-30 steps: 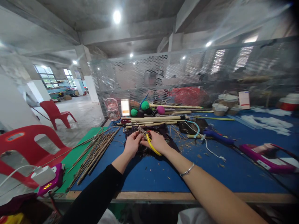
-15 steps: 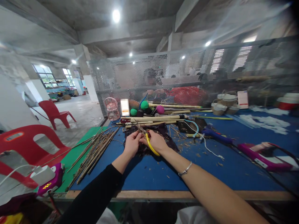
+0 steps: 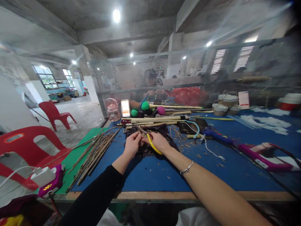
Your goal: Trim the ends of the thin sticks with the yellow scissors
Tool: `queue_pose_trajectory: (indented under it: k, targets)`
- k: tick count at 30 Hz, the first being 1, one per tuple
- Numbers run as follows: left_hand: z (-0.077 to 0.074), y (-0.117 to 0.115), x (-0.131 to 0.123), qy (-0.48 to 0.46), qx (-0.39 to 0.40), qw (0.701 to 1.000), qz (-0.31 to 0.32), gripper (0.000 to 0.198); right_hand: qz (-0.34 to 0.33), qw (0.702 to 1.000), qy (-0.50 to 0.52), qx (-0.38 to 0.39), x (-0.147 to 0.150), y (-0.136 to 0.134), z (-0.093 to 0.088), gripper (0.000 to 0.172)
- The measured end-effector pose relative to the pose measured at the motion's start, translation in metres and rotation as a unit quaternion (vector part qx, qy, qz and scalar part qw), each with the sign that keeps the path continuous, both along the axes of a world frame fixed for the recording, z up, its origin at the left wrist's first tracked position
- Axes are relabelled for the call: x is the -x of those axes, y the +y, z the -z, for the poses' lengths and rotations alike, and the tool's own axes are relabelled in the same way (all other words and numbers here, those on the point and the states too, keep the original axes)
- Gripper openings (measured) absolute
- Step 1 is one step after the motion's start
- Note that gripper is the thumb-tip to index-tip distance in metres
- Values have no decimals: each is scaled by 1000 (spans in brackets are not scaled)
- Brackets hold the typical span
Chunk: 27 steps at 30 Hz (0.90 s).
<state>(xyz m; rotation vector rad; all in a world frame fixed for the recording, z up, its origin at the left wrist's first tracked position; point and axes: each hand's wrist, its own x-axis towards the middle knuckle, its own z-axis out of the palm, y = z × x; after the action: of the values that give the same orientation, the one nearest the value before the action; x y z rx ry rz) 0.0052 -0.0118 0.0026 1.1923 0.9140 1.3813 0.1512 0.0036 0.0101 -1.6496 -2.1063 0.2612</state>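
Right hand [image 3: 160,142] edged rightward, curled round scissors [image 3: 154,146]

Small deltas only. Scissors [image 3: 154,145] re-angled vs 0.5 s ago: lower end of the yellow handle sits a bit higher and further right. Right hand [image 3: 160,142] fingers backed off slightly from left hand [image 3: 132,145] fingers; narrow gap between them now. View shifted slightly: worktop [image 3: 169,179] edge a touch higher in frame.

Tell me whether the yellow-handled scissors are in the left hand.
No, the yellow-handled scissors are in the right hand.
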Motion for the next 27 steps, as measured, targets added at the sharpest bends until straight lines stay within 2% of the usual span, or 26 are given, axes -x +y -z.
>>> queue_pose_trajectory:
  k: [9,14,20,27]
  targets:
    - [-4,-2,-1,-37,32,999,-12,34,-50,998,23,4,-8,8,2,51]
    - [-3,-1,-1,-70,65,995,-11,44,-12,1000,13,-22,-6,4,0,49]
    - [0,1,-1,-65,64,996,21,37,-21,999,17,-22,-1,0,4,57]
    - [-1,2,-1,-60,56,997,1,36,-50,997,35,-47,2,-2,3,64]
